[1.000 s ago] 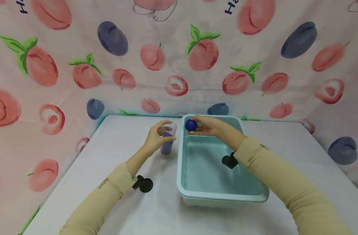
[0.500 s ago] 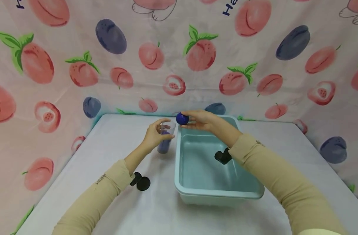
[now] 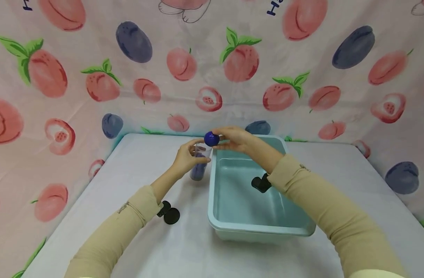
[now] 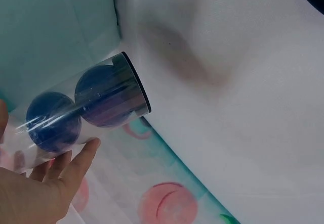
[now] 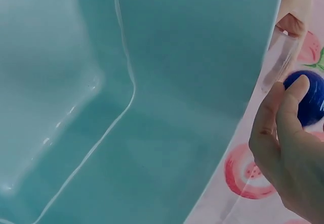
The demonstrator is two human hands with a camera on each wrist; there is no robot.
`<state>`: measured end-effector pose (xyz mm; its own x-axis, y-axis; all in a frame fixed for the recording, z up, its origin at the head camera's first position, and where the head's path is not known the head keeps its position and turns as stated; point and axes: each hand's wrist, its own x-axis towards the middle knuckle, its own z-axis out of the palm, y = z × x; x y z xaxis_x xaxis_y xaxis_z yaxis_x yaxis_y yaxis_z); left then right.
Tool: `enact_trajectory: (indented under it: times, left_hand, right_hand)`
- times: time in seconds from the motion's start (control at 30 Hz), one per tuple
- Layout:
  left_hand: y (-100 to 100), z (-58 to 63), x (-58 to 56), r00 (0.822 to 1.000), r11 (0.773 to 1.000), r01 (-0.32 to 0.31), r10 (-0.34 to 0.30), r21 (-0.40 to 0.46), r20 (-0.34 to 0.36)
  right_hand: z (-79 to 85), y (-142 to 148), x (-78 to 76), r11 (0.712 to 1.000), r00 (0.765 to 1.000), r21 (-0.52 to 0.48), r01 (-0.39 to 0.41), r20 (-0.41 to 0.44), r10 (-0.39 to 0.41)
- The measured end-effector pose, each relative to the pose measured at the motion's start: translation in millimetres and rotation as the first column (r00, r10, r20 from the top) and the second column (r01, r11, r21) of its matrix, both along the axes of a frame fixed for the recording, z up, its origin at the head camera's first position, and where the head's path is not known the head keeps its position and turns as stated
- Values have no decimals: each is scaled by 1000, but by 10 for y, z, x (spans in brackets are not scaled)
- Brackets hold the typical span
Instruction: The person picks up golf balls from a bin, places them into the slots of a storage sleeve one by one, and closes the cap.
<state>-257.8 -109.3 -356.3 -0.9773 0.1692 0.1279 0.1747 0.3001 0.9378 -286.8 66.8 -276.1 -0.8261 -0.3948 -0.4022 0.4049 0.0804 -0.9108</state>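
A clear plastic tube (image 3: 198, 172) stands slightly tilted beside the tub, its mouth upward. My left hand (image 3: 184, 160) holds it near the top, thumb on the near side and fingers behind. Two blue balls (image 4: 54, 122) sit one on the other inside the tube, as the left wrist view shows, with a dark rim at its base. Right above the mouth, my right hand (image 3: 234, 139) pinches another blue ball (image 3: 212, 139) between thumb and fingers. In the right wrist view that ball (image 5: 310, 98) is partly cut off by the frame edge.
A pale teal tub (image 3: 264, 228) stands right of the tube, its rim under my right forearm. Black wrist devices (image 3: 171, 216) show at both cuffs. The white table (image 3: 184, 255) ends at a fruit-print cloth (image 3: 205, 69) hanging behind.
My right hand has carried the blue ball left from over the tub's back corner to the tube's mouth. My left hand has kept its grip on the tube, nearly in place.
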Motion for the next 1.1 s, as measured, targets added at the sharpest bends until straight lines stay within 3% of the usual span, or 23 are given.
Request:
enact_trajectory:
  times: [0.13,0.23,0.33,0.5,0.77,1.1]
  left_hand:
    - [-15,-49,42,1000,1000,7,-7,-21,26]
    - [-62,-50,73,1000,999,11,-11,-36,4]
    - [-122,-28,92,1000,999,7,-7,-42,-6]
    - [-159,-44,80,999,1000,-12,13,-26,36]
    - [-173,-133,115,999,998,-52,52,-19,-11]
    - [-336,-92,122,995,995,-95,95,19,-1]
  right_hand:
    - [-65,-20,20,999,1000,39,-27,6,27]
    - [-89,-27,28,999,999,35,-36,10,35]
    - [-82,-19,28,999,999,20,-37,15,37]
    - [-20,31,74,999,999,9,-39,33,39]
    - [53,72,275,997,997,-32,-71,16,72]
    - [241,101,576,993,995,-59,-104,-1,104]
